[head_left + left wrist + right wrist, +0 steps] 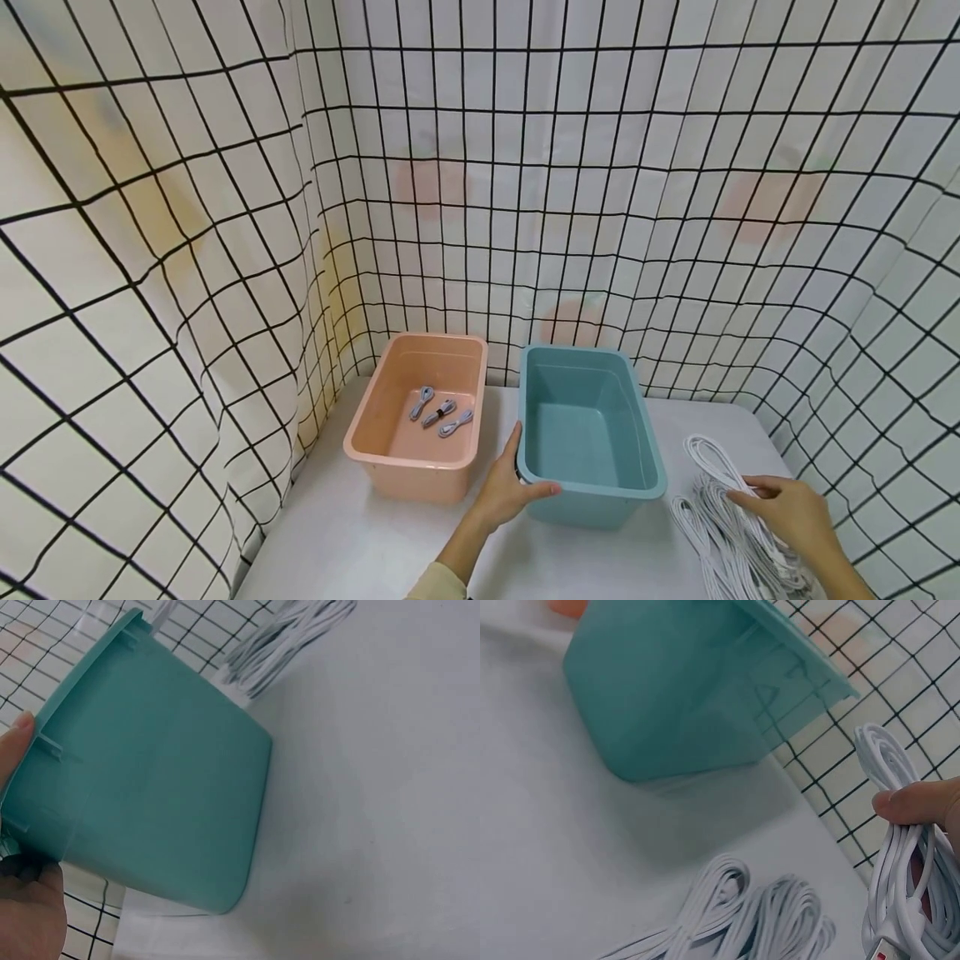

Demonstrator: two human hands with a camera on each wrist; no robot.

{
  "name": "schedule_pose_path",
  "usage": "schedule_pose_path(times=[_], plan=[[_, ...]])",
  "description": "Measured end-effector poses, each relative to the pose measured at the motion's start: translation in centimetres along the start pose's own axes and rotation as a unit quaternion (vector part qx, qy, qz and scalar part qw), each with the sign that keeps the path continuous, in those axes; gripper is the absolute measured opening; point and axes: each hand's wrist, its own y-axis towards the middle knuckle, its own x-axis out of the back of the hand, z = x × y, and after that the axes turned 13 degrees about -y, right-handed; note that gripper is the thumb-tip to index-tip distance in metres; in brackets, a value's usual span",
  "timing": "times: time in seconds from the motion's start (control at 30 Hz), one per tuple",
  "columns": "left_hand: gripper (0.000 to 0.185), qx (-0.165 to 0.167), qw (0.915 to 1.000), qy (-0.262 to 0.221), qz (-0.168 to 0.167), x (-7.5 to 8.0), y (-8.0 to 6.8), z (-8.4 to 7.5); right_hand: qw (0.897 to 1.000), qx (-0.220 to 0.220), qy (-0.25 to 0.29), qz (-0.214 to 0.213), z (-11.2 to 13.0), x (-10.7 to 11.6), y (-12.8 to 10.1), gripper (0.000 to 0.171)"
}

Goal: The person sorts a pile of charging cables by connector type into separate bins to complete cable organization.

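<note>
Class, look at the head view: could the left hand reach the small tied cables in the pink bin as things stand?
Probably yes: the left hand grips the teal bin's near corner, beside the open-topped pink bin; nothing covers the tied cables.

White tbl (360, 542), black-grid white curtain bkgd (225, 208), soft light

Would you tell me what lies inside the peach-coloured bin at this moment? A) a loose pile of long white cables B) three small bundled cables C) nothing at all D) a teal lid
B: the head view shows three small bundled cables lying on the floor of the peach bin.
</note>
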Motion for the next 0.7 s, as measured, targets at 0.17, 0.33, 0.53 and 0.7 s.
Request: schedule_pose_path(times=[0.17, 0.33, 0.53, 0.7], plan=[[0.119, -0.009, 1.0, -0.002, 0.001, -0.1, -0.1, 0.1, 1.0, 0.009, -0.004, -0.011, 0.7, 1.6, 0.7, 0.071], [0.122, -0.01, 1.0, 0.0, -0.002, -0.1, -0.1, -0.1, 0.999, 0.021, -0.014, -0.022, 2.0, 3.0, 1.7, 0.074], [0.123, 0.004, 1.0, -0.001, 0.0, -0.1, -0.2, -0.2, 0.998, 0.033, -0.017, -0.043, 3.5, 3.8, 2.6, 0.07], [0.122, 0.003, 1.0, -0.001, -0.004, -0.2, -0.3, -0.1, 0.997, 0.051, -0.008, -0.054, 4.4, 4.5, 3.3, 0.063]])
